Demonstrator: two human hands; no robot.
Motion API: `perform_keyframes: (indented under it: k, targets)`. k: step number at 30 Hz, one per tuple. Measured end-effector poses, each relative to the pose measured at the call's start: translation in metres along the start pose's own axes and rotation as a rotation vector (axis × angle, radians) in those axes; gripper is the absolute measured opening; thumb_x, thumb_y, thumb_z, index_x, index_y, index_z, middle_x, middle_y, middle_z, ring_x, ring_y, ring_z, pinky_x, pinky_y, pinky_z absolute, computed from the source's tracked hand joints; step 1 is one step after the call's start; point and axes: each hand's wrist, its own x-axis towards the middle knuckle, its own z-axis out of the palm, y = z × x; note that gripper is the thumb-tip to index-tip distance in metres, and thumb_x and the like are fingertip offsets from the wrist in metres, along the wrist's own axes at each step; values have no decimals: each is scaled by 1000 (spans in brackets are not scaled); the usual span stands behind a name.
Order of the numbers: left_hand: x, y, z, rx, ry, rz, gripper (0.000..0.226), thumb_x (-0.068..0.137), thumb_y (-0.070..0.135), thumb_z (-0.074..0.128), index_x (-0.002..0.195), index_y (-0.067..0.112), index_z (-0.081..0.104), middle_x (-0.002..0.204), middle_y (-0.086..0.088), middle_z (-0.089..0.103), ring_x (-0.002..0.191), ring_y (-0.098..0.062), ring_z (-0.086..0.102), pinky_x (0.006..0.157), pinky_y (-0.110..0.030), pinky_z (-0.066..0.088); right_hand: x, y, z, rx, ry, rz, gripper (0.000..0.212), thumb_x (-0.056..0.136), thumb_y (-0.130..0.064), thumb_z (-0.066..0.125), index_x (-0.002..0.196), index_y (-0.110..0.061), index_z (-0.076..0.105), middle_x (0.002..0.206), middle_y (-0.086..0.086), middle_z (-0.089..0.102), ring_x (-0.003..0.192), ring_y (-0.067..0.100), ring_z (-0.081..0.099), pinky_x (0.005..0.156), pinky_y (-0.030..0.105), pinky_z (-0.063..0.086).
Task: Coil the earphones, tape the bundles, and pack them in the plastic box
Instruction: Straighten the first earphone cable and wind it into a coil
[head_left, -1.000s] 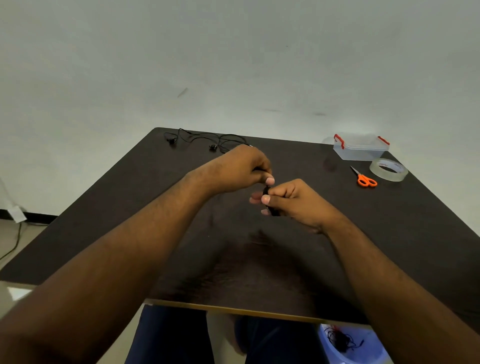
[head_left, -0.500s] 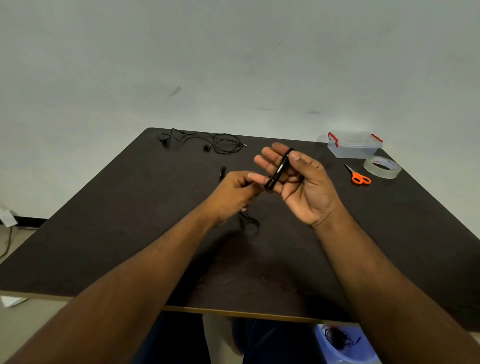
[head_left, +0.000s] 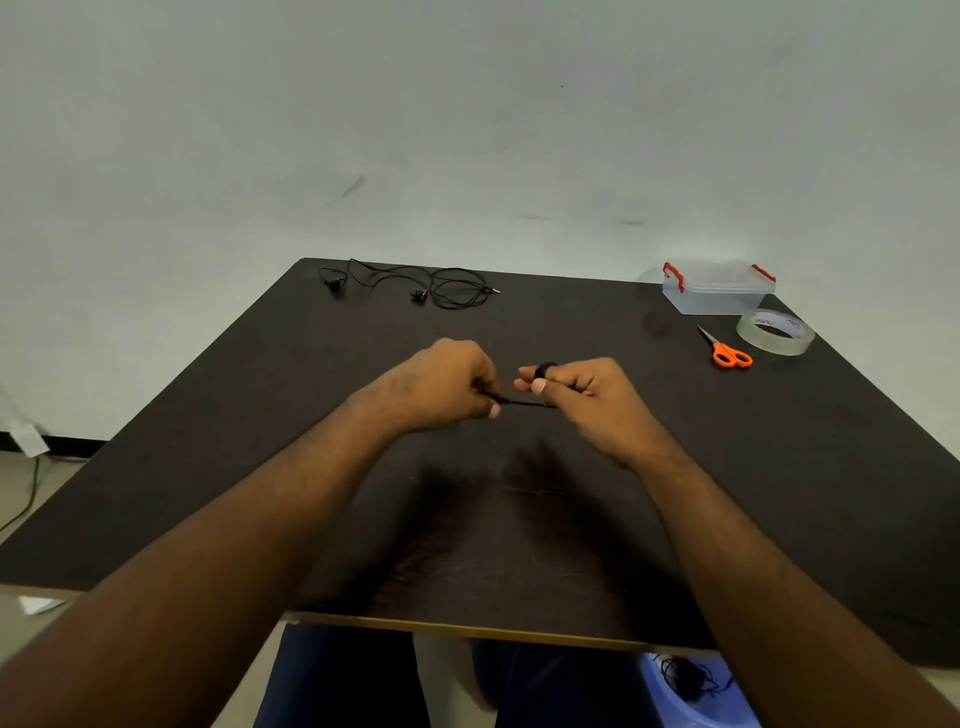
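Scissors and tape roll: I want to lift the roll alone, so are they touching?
Apart. The head view shows a strip of dark table between the orange-handled scissors and the clear tape roll.

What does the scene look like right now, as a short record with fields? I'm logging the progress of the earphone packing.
left hand: left hand pinches the free end of the earphone cable
right hand: right hand holds the cable, wound round its fingers
cable between hands: stretched taut
second earphones: loose, uncoiled, at the table's far edge
plastic box: far right, lid on
tape roll: beside the box, untouched
scissors: left of the tape
stage: coiling, no taping yet
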Motion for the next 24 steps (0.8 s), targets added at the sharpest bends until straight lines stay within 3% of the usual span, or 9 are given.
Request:
perform_keyframes:
  k: [3,5,7,10,14,19,22,24]
  targets:
    - [-1,5,-15,61,48,65,11,86,28,69,94,24,75,82,10,70,73,-2,61,67,-23,48,-1,8,-4,-82,-66,50,42,89,-15,63,50,-6,52,79,2,74,105,19,67,85,54,52]
    - [0,9,-24,12,60,126,7,86,26,70,90,24,75,74,13,69,66,3,61,60,-14,41,-3,3,-5,-85,-107,84,41,83,-32,65,49,-13,52,77,20,69,103,41,64,82,58,49]
    - [2,10,-30,-62,84,165,6,86,22,70,89,20,75,71,15,67,65,5,61,60,-8,43,-4,-5,-5,28,-162,135,34,86,-27,65,56,-11,63,81,26,68,102,36,67,86,55,51]
    - [6,12,-35,-128,138,228,7,87,17,69,91,15,75,80,15,69,75,7,63,67,-5,43,-5,-16,-6,217,-232,238,19,93,-6,58,81,-1,71,103,9,73,100,18,70,90,49,55]
    - [12,15,-38,-208,219,289,6,85,15,71,89,13,75,82,19,67,79,11,62,71,-3,42,-7,-23,-10,381,-276,304,23,92,-8,57,106,8,66,111,15,71,101,31,69,90,55,53]
    - [15,17,-36,-377,303,319,6,80,16,75,85,12,75,83,10,73,81,0,67,75,-14,50,-11,-34,-14,489,-339,280,30,83,-14,63,104,5,68,104,25,70,102,39,67,93,59,49]
    - [17,14,-29,-644,329,287,7,76,13,77,80,7,74,70,7,72,67,-5,64,64,-17,49,-17,-40,-12,698,-407,175,30,80,-13,69,102,7,69,98,26,71,98,41,68,90,59,51]
    - [16,14,-20,-795,313,257,6,78,19,73,75,14,74,64,5,68,63,-11,58,59,-22,45,-20,-46,-10,891,-464,90,34,77,-17,71,103,5,70,99,24,71,97,40,68,87,58,52]
